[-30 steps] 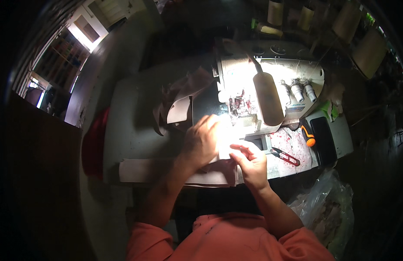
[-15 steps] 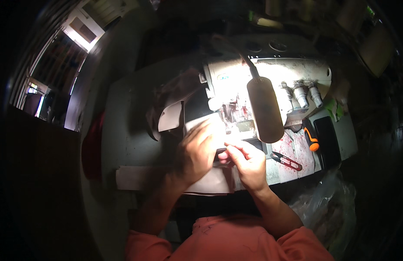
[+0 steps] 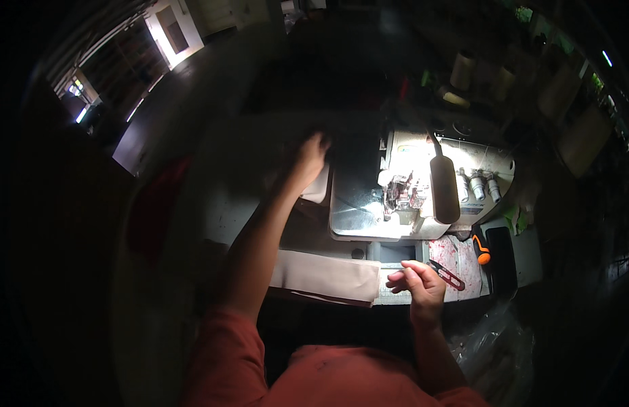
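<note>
My left hand [image 3: 310,161] reaches out to the far left of the sewing machine [image 3: 487,159], over the table. Its fingers are dark and smeared, so their grip is unclear. Just below it a pale piece of fabric [image 3: 318,188] shows, partly covered by the hand and wrist. My right hand [image 3: 423,288] hovers near the table's front edge, loosely bent, with nothing visible in its fingers. Close to it on the right lie red-handled thread snips [image 3: 447,275]. Left of it, a flat stack of beige fabric pieces [image 3: 325,275] lies along the front edge.
A lamp [image 3: 445,190] on a bendy neck hangs before the machine, lighting its needle area and shiny flat plate [image 3: 355,203]. At right are an orange-and-black handled tool [image 3: 483,254] and a dark phone-like slab [image 3: 501,258]. Clear plastic [image 3: 494,346] hangs below the edge.
My left hand has left the lit plate by the needle and moved far left. My right hand has drawn back toward me and right, away from the left hand. The view has shifted.
</note>
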Tool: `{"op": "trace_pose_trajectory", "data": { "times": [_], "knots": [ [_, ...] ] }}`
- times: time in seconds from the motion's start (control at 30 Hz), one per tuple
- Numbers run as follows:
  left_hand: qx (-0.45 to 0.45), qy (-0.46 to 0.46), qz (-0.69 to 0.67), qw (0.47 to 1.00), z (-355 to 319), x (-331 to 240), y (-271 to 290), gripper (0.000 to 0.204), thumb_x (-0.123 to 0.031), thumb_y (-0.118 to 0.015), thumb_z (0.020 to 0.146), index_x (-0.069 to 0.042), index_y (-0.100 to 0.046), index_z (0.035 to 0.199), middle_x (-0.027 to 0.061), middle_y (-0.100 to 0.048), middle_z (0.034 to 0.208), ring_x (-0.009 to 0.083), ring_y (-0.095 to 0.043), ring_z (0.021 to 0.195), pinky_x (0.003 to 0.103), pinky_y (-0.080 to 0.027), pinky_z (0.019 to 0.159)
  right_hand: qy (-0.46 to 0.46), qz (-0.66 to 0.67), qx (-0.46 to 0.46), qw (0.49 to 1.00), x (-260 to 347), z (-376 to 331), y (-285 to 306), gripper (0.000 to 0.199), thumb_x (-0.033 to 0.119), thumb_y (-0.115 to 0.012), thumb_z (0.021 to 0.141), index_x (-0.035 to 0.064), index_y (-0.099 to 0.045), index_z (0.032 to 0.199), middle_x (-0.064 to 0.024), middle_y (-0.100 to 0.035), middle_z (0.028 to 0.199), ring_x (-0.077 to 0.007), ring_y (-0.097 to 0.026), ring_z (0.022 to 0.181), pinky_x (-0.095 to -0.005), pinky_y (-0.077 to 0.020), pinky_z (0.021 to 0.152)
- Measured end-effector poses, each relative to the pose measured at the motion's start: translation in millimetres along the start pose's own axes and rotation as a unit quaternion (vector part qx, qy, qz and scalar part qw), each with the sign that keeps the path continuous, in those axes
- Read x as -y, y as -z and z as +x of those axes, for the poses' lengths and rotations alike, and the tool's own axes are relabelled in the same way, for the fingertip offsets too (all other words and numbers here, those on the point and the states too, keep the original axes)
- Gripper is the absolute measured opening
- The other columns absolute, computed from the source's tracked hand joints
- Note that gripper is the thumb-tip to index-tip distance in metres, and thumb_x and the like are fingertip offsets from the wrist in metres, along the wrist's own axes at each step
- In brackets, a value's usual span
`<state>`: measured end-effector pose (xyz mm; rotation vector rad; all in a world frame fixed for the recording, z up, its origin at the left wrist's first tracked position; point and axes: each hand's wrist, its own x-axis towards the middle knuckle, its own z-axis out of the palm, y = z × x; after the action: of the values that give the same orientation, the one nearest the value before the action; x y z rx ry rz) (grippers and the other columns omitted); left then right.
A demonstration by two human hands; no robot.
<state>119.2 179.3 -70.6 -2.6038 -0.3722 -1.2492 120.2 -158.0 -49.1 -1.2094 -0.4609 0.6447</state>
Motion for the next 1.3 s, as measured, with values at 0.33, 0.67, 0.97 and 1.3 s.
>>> {"op": "trace_pose_trajectory", "data": {
  "times": [0.33,0.67,0.97,1.3],
  "knots": [
    [0.240,0.095,-0.178,0.950,-99,-171,149,0.015,-0.019,-0.058,0.071,-0.007,-0.049,0.074,0.0078,-0.047,0.074,0.0221,-0.046,0.072,0.034,-0.033,0.067,-0.009,-0.020,-0.015,1.000,4,-12,9,0.016,0.006,-0.044,0.084,-0.0032,-0.052,0.093,-0.0112,-0.059,0.074,-0.0139,-0.056,0.060,-0.0222,-0.0454,0.056],
    [0.064,0.306,-0.458,0.832,-99,-163,178,0.009,-0.009,-0.047,0.080,-0.003,-0.045,0.074,0.0110,-0.048,0.073,0.0274,-0.048,0.070,0.033,-0.039,0.064,-0.109,-0.130,0.142,0.975,-5,5,-36,0.009,0.007,-0.055,0.077,0.0024,-0.047,0.080,-0.0025,-0.052,0.063,-0.0081,-0.049,0.055,-0.0184,-0.0390,0.052],
    [-0.350,0.521,-0.676,0.385,-146,-21,195,0.050,-0.035,-0.041,0.085,-0.004,-0.033,0.123,0.0086,-0.036,0.125,0.0233,-0.034,0.116,0.039,-0.027,0.097,-0.076,0.058,0.028,0.995,17,-1,-28,0.012,0.007,-0.050,0.079,-0.0031,-0.050,0.085,-0.0074,-0.054,0.065,-0.0133,-0.054,0.052,-0.0265,-0.0492,0.048],
    [0.217,0.085,-0.247,0.940,-77,-148,196,0.064,-0.030,-0.056,0.074,0.001,-0.030,0.123,0.0209,-0.025,0.129,0.0371,-0.025,0.118,0.044,-0.025,0.093,-0.179,0.190,0.108,0.959,24,-5,-56,0.018,0.014,-0.046,0.083,-0.0016,-0.050,0.092,-0.0074,-0.057,0.079,-0.0132,-0.058,0.069,-0.0254,-0.0500,0.056]
  ]
}}
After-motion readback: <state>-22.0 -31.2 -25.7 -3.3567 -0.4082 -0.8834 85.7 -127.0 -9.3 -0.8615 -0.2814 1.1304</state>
